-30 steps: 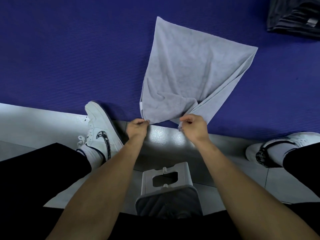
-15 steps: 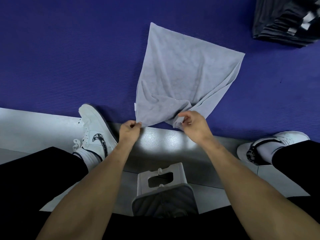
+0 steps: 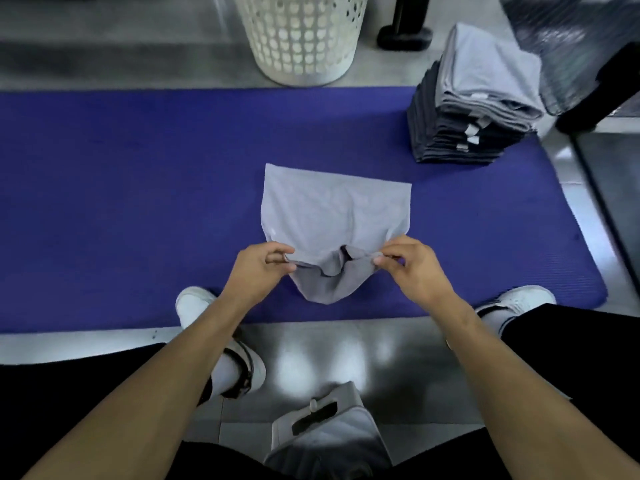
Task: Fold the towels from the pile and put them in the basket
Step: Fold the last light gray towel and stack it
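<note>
A light grey cloth towel lies on the blue ribbed foam mat, far edge flat, near edge lifted. The left hand and right hand each pinch a near corner, so the raised edge runs left to right. Grey tiled floor surrounds the mat. A white perforated plastic basket stands beyond; its contents are hidden. A pile of folded grey towels sits far right.

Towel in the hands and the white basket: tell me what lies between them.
In the head view, only bare blue mat and then a strip of grey floor separate the towel from the basket.
</note>
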Available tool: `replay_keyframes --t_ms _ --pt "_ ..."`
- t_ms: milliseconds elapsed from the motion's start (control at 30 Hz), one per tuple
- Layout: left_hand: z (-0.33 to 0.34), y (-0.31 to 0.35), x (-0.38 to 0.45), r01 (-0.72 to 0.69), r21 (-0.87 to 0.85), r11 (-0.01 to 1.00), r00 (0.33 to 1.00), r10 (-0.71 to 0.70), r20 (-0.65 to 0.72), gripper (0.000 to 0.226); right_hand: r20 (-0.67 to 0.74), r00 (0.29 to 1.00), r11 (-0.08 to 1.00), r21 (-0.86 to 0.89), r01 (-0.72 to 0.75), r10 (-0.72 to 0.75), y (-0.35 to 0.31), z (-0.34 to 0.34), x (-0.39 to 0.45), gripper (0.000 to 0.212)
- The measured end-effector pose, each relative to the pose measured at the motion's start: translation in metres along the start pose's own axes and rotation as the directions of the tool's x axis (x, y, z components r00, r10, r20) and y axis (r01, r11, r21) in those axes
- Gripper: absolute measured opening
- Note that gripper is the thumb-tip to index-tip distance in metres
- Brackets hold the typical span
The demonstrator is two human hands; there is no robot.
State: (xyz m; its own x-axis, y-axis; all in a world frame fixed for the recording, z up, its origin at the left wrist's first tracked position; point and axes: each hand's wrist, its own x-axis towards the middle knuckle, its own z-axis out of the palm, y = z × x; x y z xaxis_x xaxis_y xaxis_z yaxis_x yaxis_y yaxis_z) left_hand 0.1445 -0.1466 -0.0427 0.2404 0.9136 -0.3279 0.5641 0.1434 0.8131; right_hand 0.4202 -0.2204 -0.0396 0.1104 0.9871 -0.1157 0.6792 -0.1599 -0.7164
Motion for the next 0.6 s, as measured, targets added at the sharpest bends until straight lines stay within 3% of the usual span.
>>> replay_keyframes --t_ms 133,300,400,500,567,600 --pt "-0.019 0.029 0.003 -0.151 0.249 0.957 0.987 0.131 0.093 0.017 -0.016 0.998 0.992 0.11 -0.061 0.064 -0.01 -0.032 -0.012 0.021" --pt "-0.037 0.074 0.004 -0.371 0.39 0.843 0.926 0.367 0.086 0.006 -0.159 0.985 0.979 0.2 -0.033 0.066 -0.031 -0.064 -0.019 0.013" --pt "-0.049 0.105 0.002 -0.395 0.379 0.837 0.919 0.365 0.153 0.012 -0.209 0.977 0.98 0.201 -0.001 0.044 -0.052 -0.089 -0.018 0.013" --pt "-0.058 0.138 -0.01 -0.444 0.287 0.849 0.89 0.456 0.027 0.016 -0.301 0.953 0.976 0.21 0.064 0.002 -0.078 -0.114 -0.016 0.012" --pt "-0.066 0.155 -0.015 -0.495 0.225 0.839 0.833 0.532 -0.152 0.01 -0.456 0.89 0.958 0.244 0.15 -0.023 -0.096 -0.128 -0.011 0.01" --pt "-0.071 0.163 -0.015 -0.502 0.236 0.832 0.82 0.544 -0.175 0.008 -0.516 0.856 0.953 0.249 0.175 -0.022 -0.103 -0.136 -0.007 0.01"
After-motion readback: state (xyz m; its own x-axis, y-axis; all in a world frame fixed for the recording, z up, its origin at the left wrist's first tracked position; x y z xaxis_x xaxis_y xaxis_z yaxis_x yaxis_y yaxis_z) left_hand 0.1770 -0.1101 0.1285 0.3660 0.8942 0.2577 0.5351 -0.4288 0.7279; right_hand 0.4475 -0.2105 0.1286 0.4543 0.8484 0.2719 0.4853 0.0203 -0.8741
